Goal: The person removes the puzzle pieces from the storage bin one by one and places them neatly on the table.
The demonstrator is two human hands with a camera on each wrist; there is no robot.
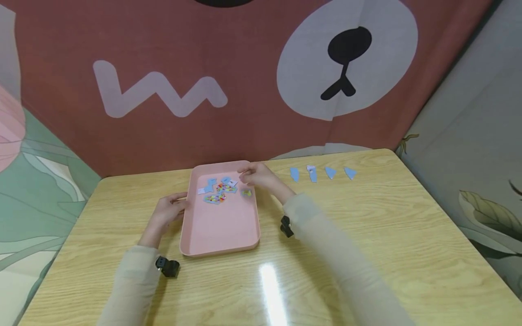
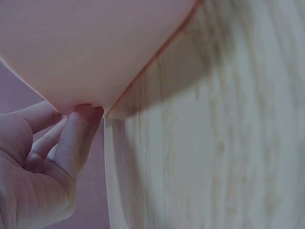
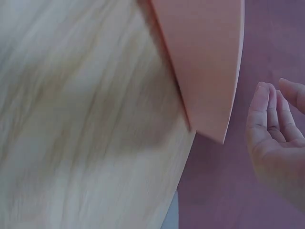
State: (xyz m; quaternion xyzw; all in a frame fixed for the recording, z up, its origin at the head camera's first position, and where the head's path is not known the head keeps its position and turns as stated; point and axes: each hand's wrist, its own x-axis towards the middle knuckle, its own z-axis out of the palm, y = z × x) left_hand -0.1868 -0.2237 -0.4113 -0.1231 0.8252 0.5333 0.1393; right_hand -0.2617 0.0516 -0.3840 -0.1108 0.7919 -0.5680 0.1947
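Note:
A pink tray (image 1: 228, 231) on the table holds several jigsaw-like picture pieces, including a multicoloured piece (image 1: 215, 198), a blue piece (image 1: 209, 188) and a small green-yellow piece (image 1: 246, 193). My left hand (image 1: 166, 210) is at the tray's left side; in the left wrist view its fingertips (image 2: 83, 112) touch the outer wall. Over the far right part of the tray is my right hand (image 1: 259, 176), close to a white piece (image 1: 233, 183). Its fingers (image 3: 259, 102) are loosely curled in the right wrist view, with no piece visible between them and the thumb.
Along the table's far side, right of the tray, lie a blue piece (image 1: 294, 174), a blue-and-white piece (image 1: 311, 173) and two triangular blue pieces, one being the rightmost piece (image 1: 350, 172). Behind the table (image 1: 367, 244) hangs a reddish-brown cloth (image 1: 253, 122).

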